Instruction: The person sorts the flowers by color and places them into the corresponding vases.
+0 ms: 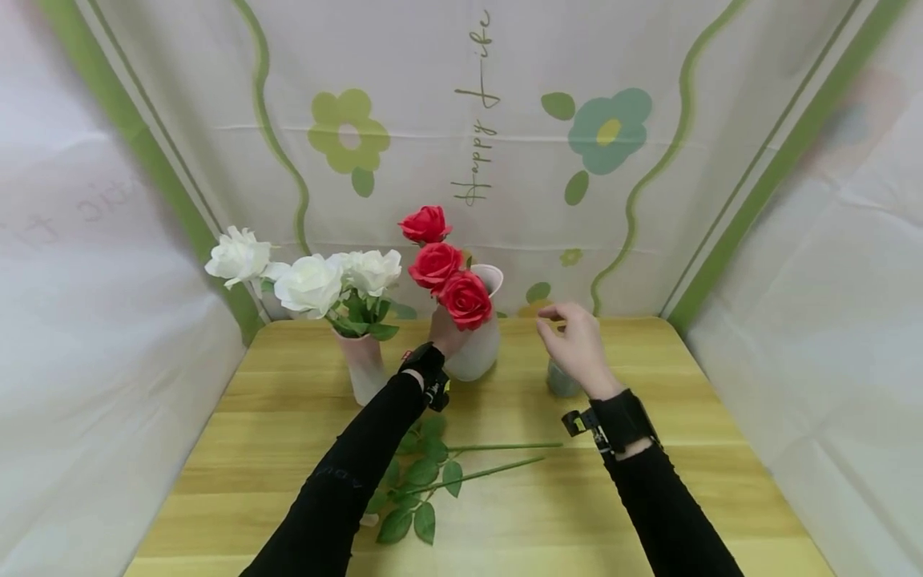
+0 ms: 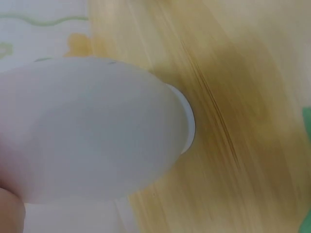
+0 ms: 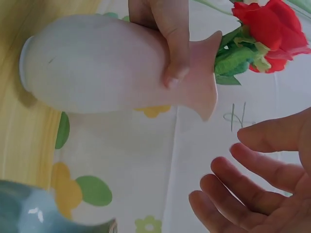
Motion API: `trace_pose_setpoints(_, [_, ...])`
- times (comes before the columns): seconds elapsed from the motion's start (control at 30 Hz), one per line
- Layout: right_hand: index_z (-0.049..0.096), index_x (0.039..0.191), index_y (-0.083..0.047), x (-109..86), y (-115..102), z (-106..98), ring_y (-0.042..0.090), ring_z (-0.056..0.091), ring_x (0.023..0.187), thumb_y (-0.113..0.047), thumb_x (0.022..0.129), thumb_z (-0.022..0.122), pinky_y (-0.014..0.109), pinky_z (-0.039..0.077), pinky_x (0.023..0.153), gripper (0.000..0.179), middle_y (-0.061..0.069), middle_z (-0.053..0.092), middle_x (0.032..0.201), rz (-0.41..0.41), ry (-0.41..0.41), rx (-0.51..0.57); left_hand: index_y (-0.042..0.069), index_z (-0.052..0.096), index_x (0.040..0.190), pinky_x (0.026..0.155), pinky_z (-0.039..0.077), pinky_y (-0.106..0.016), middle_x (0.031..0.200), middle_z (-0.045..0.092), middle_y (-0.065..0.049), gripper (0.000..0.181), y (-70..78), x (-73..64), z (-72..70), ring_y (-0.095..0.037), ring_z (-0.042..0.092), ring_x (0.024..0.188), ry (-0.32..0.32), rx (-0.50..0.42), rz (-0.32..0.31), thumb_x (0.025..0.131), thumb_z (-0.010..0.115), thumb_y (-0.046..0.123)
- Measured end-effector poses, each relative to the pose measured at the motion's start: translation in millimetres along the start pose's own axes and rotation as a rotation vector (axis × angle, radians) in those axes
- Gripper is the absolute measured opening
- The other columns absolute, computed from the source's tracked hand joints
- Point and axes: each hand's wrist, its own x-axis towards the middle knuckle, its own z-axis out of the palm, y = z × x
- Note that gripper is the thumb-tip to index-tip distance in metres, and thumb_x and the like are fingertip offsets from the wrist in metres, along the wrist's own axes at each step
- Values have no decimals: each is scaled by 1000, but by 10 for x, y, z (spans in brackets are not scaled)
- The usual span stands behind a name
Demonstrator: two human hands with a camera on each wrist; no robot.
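A rounded vase (image 1: 476, 353), white below and pale pink at its flared neck, stands on the table with red roses (image 1: 437, 266) leaning out of its mouth. My left hand (image 1: 445, 332) grips this vase by the neck; the thumb lies across the pink part in the right wrist view. In the left wrist view the vase's pale body (image 2: 107, 128) takes up much of the picture. To the right of it, my right hand (image 1: 577, 346) hangs in the air with relaxed, spread fingers and nothing in them. Below that hand is a small grey-blue glazed vase (image 1: 562, 381).
Left of the gripped vase stands a pink-and-white vase (image 1: 366, 375) with white roses (image 1: 310, 285). Green leafy stems (image 1: 497, 470) lie across the front of the wooden table (image 1: 649, 497). A printed cloth (image 1: 433, 48) hangs close behind the table.
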Motion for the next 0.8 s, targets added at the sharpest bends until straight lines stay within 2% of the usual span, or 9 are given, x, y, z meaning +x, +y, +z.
trace_pose_setpoints(0.13, [71, 101, 3, -209, -2, -91, 26, 64, 86, -2, 93, 65, 39, 56, 72, 11, 14, 67, 96, -33, -20, -22, 7, 47, 138, 95, 49, -36, 129, 58, -11, 60, 20, -16, -17, -22, 54, 118, 6, -32, -3, 87, 77, 18])
trace_pose_setpoints(0.27, [72, 97, -1, -446, -18, -130, 17, 64, 77, -3, 93, 67, 31, 56, 66, 7, 7, 67, 90, -66, -94, -63, 8, 46, 137, 95, 50, -38, 130, 57, -11, 59, 39, -2, -27, -23, 54, 118, -17, -47, -17, 88, 76, 22])
trace_pose_setpoints(0.5, [73, 94, -8, -1041, 55, 4, 15, 64, 84, -6, 90, 71, 30, 56, 71, 5, 1, 66, 92, -207, -350, -243, 8, 44, 139, 95, 49, -40, 131, 56, -12, 64, 8, 54, -75, -25, 54, 117, -84, -30, -59, 87, 76, 26])
trace_pose_setpoints(0.6, [72, 93, -9, -1270, 131, 46, 17, 64, 84, -9, 89, 73, 30, 55, 71, 4, 1, 65, 91, -262, -447, -301, 8, 43, 139, 97, 47, -38, 130, 55, -11, 62, 76, 43, -97, -23, 53, 116, -91, -74, -22, 88, 75, 23])
trace_pose_setpoints(0.63, [72, 93, -10, -1332, 160, 58, 16, 64, 83, -10, 89, 73, 29, 54, 69, 5, 0, 64, 91, -268, -469, -311, 7, 43, 138, 98, 46, -39, 129, 55, -12, 61, 142, 9, -117, -24, 53, 116, -86, -112, 10, 88, 75, 19])
trace_pose_setpoints(0.73, [71, 94, -11, -1469, 227, 89, 15, 63, 81, -11, 89, 73, 26, 53, 64, 5, -1, 63, 91, -289, -514, -350, 8, 44, 137, 101, 42, -34, 128, 55, -8, 57, 217, -67, -90, -19, 51, 117, -60, -185, 79, 89, 73, 12])
trace_pose_setpoints(0.8, [71, 93, -11, -1532, 253, 111, 14, 63, 80, -10, 88, 73, 25, 53, 62, 6, 0, 63, 91, -320, -535, -365, 6, 43, 138, 103, 41, -34, 129, 55, -9, 56, 221, -161, -51, -19, 51, 119, -32, -167, 98, 89, 71, 8])
